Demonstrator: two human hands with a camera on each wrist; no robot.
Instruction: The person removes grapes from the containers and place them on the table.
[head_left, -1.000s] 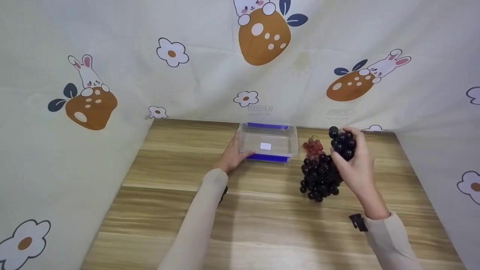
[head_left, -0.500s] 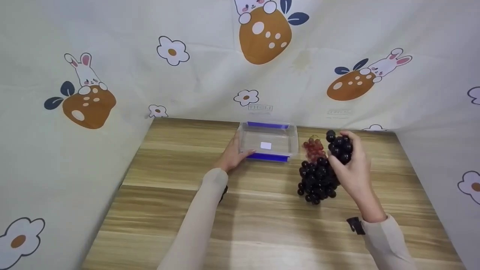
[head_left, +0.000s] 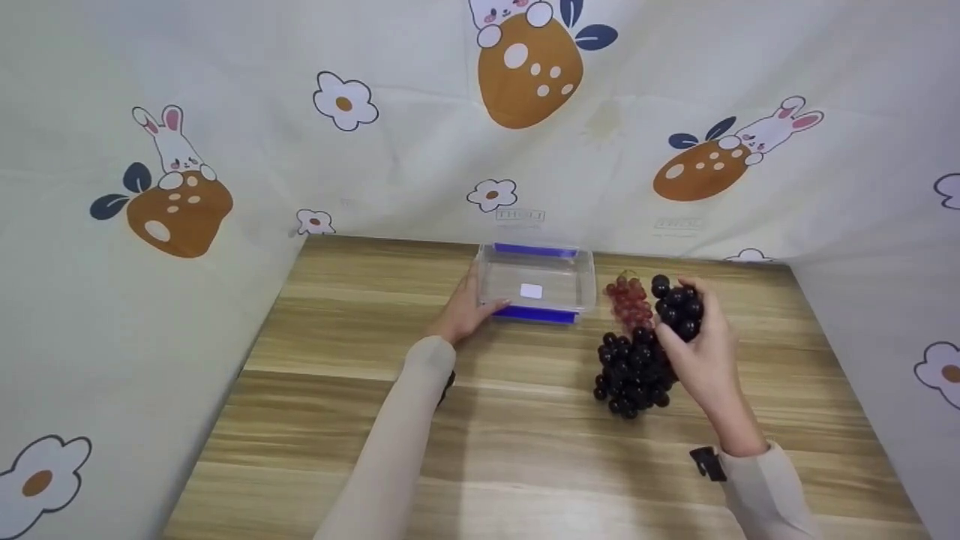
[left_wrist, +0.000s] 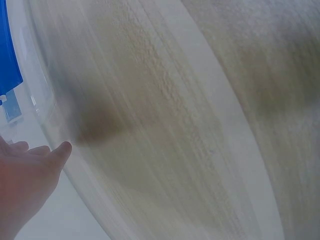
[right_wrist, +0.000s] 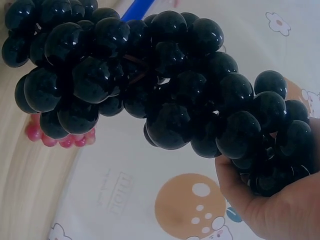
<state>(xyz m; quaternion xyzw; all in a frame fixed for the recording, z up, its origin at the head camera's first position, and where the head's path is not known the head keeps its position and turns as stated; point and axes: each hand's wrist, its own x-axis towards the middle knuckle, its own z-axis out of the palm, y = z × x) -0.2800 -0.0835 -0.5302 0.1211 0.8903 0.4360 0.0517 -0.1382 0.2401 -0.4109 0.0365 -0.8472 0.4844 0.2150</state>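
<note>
My right hand (head_left: pixel 709 360) grips one end of a large bunch of black grapes (head_left: pixel 636 371), thumb on one side and fingers on the other. In the right wrist view the black grapes (right_wrist: pixel 185 90) stretch across the frame from the right hand (right_wrist: pixel 290 205). A smaller bunch of red grapes (head_left: pixel 630 300) lies on the table, its near end partly hidden behind the black ones. At the back, my left hand (head_left: pixel 463 311) holds the left near corner of a clear plastic container (head_left: pixel 590 281) with blue clips. The left wrist view shows the left hand (left_wrist: pixel 32 175) against its clear wall.
The wood-grain table (head_left: pixel 337 420) meets a patterned cloth backdrop (head_left: pixel 420 165) just behind the container. Similar cloth rises at both sides. A small white label (head_left: pixel 531 291) shows inside the container.
My right hand has moved slightly nearer and to the left with the black grapes, uncovering more of the red bunch. The left hand and container have stayed put.
</note>
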